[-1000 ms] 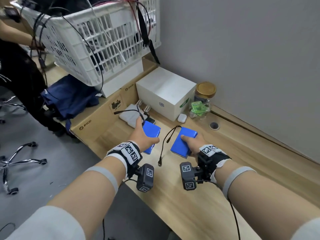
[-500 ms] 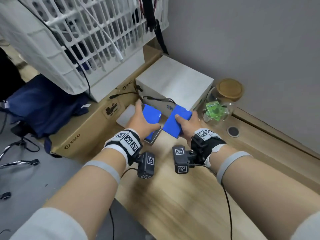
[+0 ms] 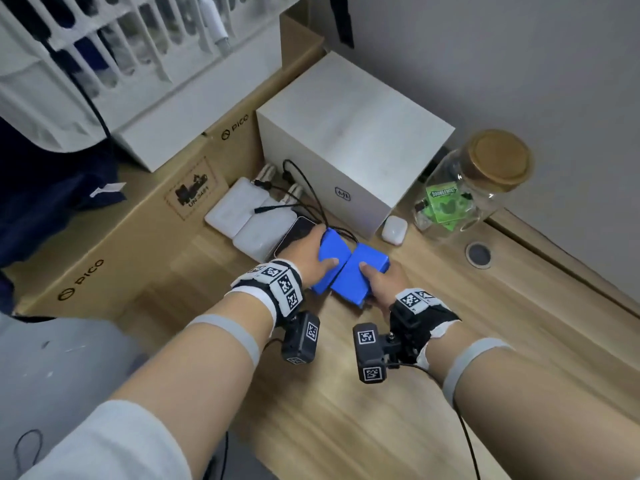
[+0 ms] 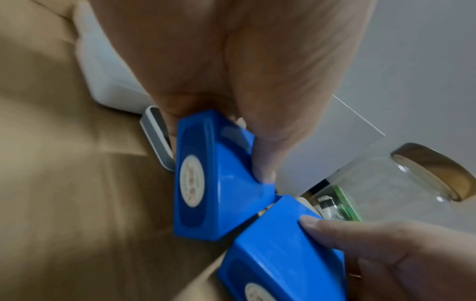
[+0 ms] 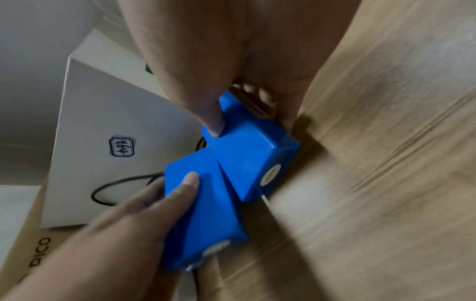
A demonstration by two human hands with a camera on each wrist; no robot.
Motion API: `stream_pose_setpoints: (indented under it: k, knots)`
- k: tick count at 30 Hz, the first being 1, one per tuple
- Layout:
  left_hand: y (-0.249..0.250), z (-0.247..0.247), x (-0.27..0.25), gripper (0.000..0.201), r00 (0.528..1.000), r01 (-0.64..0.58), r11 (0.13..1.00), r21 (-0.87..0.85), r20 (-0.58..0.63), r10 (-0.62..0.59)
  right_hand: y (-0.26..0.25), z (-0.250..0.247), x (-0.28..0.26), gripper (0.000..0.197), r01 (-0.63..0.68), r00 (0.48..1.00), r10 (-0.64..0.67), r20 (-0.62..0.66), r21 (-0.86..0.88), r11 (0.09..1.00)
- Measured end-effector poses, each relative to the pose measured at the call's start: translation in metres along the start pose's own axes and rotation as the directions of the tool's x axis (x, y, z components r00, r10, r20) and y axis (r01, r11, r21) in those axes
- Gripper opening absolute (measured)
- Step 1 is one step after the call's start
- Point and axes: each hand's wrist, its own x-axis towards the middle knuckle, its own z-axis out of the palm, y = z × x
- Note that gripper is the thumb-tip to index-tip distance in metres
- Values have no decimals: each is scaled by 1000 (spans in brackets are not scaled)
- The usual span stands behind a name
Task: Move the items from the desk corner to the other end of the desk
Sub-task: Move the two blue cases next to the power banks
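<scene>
Two blue battery packs lie side by side and touching on the wooden desk (image 3: 381,393), just in front of a white box (image 3: 349,140). My left hand (image 3: 306,251) grips the left blue pack (image 3: 332,261), thumb on its top. My right hand (image 3: 381,284) grips the right blue pack (image 3: 360,278) in the same way. In the left wrist view the left pack (image 4: 219,183) shows a round label on its end, and the right pack (image 4: 278,250) sits below it. The right wrist view shows the right pack (image 5: 247,154) against the left pack (image 5: 206,213). Black cables (image 3: 304,181) trail behind the packs.
A glass jar with a wooden lid (image 3: 474,188) and a white earbud case (image 3: 394,229) stand right of the box. White chargers (image 3: 242,209) and a phone (image 3: 298,233) lie to the left. Cardboard PICO boxes (image 3: 121,244) and a white basket (image 3: 104,46) bound the left; the wall is behind.
Both hands moved forward toward the white box with their packs. The packs, apart a second ago, now touch, and the head has leaned in closer.
</scene>
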Motion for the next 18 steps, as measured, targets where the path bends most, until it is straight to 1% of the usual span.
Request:
stream_pose_setpoints:
  k: [1,3,4,5,7,10,12,14,16,18]
  knots:
    - [5,1,3,77,1000,1,1000,21,-12,-1,-10,-3,-16,77,20,1000,-20,-13,-17,1000]
    - [14,3,5,70,999,7,998,68,-31,-5,-35,-9,-53,60,41,998,-46,-42,-101,994]
    - [19,5,4,67,999,10,995,95,-44,-6,-39,-12,-61,53,42,997,-51,-56,-141,989]
    - [22,7,2,64,998,11,993,116,-60,-4,-40,-14,-64,50,39,996,-52,-72,-174,984]
    - [25,12,-2,58,996,-7,988,156,-89,21,-40,-15,-68,53,46,993,-69,-96,-220,974]
    - [24,20,-9,55,994,-27,975,220,-102,50,-40,-15,-69,55,63,988,-98,-121,-269,961]
    - [22,21,-14,52,982,-50,955,294,-159,100,-41,-16,-71,54,64,988,-102,-115,-300,952]
    - [20,19,-19,53,961,-48,911,410,-230,154,-40,-16,-72,55,71,988,-111,-104,-329,942]
    - [16,18,-22,59,954,-13,886,463,-260,150,-40,-14,-76,58,69,989,-112,-94,-370,927]
    - [8,19,-23,64,966,15,889,458,-235,105,-40,-13,-78,61,69,991,-110,-83,-397,915]
